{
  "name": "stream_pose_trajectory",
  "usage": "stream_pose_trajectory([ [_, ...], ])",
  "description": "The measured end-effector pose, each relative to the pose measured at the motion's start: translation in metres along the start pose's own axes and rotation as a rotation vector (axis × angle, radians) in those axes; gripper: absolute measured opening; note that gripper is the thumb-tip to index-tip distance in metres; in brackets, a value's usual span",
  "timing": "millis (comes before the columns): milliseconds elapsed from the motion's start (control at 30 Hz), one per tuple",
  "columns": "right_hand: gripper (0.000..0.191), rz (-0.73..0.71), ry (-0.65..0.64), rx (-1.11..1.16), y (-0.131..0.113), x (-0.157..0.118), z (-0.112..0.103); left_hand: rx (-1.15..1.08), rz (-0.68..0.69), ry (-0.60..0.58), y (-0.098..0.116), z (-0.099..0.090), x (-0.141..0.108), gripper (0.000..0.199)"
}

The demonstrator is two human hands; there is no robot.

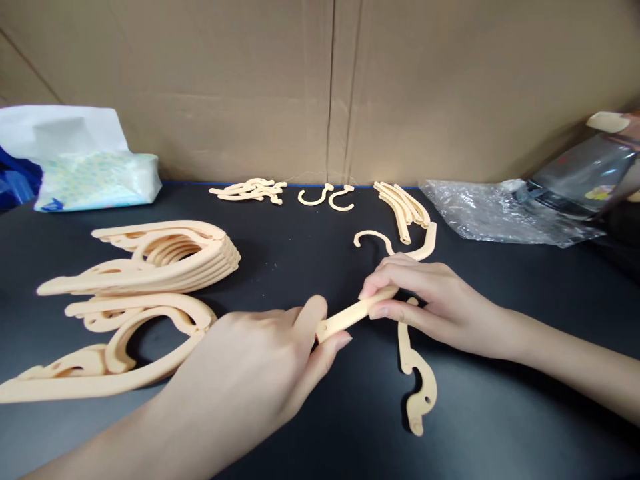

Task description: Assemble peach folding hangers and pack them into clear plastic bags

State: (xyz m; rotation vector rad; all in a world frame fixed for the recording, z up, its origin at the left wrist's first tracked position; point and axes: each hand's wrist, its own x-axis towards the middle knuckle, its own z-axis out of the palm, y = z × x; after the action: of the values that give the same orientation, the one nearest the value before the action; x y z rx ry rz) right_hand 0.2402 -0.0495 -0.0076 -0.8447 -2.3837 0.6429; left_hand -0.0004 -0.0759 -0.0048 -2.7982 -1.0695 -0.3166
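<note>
The left hand [265, 357] pinches the near end of a pale bar [346, 317] between thumb and fingers, and the right hand [427, 300] pinches the same bar toward its far end, thumb on the near side and fingertips on the other. The bar spans the gap between the two hands, tilted up toward the right one and clear of the tabletop [295, 263]. To work it well, the left grip probably does best as the steady one, snug around the end with the small hole, while the right thumb and fingers press evenly along the bar rather than twisting it; the thin arm looks like plastic and could flex or slip if forced at an angle. Keeping the wrists low and the bar in plain sight between the fingers would help line up any joint, though what the left fingers cover cannot be told. Just below the right hand lies a loose curved piece [429, 387], near enough that the forearm should stay off it. Just beyond that hand lie a hook [374, 235] and a bent arm [427, 245], with a bundle of slim arms [407, 210] farther out. Left of the left hand sits a folded hanger [150, 380], partly behind the wrist, and beyond it a nested stack of hangers [210, 270]; both are best left unbumped by the left elbow.
</note>
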Motion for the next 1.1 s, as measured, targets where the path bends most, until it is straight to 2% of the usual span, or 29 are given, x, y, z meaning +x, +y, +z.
stream_pose_trajectory([
  [200,0.005,0.009,-0.018,-0.02,0.001,-0.002,0.001,0.007,0.04,0.133,-0.004,0.002,-0.003,0.026],
  [433,0.009,-0.032,-0.057,-0.073,0.005,-0.002,0.004,0.1,0.171,0.159,-0.005,0.002,-0.005,0.024],
  [700,0.008,-0.012,-0.002,-0.063,0.007,-0.001,0.005,0.068,0.135,0.182,-0.006,-0.005,0.005,0.023],
  [833,0.009,-0.046,0.019,-0.11,0.009,-0.002,0.005,0.043,0.149,0.208,-0.014,0.006,0.006,0.027],
  [967,0.017,-0.034,0.072,-0.183,0.011,-0.003,0.005,-0.08,0.069,0.154,-0.02,0.017,0.001,0.03],
  [1100,0.02,-0.029,0.064,-0.222,0.013,-0.004,0.005,-0.213,-0.015,0.133,-0.018,0.018,0.001,0.031],
])
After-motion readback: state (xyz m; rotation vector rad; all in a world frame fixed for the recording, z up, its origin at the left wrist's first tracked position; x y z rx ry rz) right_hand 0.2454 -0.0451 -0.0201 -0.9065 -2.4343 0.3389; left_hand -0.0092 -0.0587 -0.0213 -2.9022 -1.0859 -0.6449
